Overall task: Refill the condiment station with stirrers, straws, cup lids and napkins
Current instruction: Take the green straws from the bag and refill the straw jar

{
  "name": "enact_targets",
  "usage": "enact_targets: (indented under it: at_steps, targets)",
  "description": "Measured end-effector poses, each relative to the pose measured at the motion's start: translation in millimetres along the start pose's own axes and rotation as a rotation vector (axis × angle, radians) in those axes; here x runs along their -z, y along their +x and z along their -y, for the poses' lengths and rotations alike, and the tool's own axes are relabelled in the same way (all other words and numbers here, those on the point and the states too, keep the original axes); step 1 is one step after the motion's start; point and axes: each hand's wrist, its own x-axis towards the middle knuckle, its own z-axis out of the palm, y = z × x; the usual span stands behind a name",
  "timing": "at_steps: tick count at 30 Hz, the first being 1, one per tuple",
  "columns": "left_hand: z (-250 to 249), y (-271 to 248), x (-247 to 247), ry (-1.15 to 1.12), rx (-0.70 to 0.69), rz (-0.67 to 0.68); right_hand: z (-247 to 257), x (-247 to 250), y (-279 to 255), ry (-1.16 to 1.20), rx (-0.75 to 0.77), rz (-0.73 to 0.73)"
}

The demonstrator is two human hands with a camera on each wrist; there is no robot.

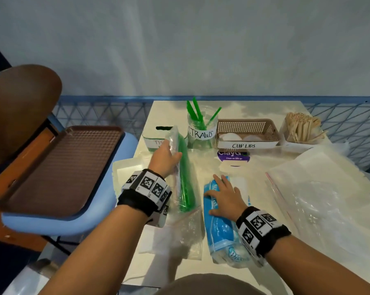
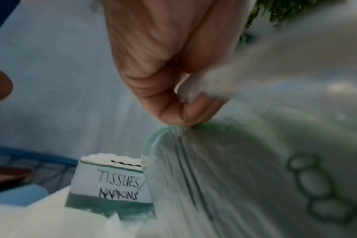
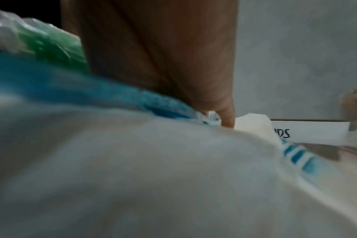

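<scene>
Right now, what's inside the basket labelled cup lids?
Two white round lids lie side by side on the floor of the brown mesh basket. The paper label across its front covers their near edges, so whether more lie there cannot be seen.

A brown tray lies on the light-blue seat of a chair just left of the pale worktop. The chair's brown backrest rises beyond the tray, on its far left side. Behind the worktop runs a blue lattice rail at the foot of a grey wall, and near the worktop's middle lies a purple label reading "Clean as you go".
</scene>
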Motion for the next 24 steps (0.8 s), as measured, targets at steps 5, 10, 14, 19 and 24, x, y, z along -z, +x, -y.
enact_targets:
  at_steps: [5, 10, 14, 19, 24]
  targets:
    - [-6, -4, -33, -0.005, 0.046, 0.166, -21, 6, 4, 0.067, -0.046, -0.032]
    - [-14, -3, -50, -0.207, 0.155, 0.230, -33, 20, 5, 0.191, -0.059, -0.055]
    - [-26, -3, -56, -0.547, 0.259, 0.247, -30, 38, 1, 0.429, -0.036, -0.357]
    - [-42, -3, -59, -0.767, 0.236, 0.346, -7, 67, 0, 0.783, -0.070, -0.438]
    - [-41, -2, -65, -0.695, 0.220, 0.330, -11, 73, 7, 0.663, -0.044, -0.446]
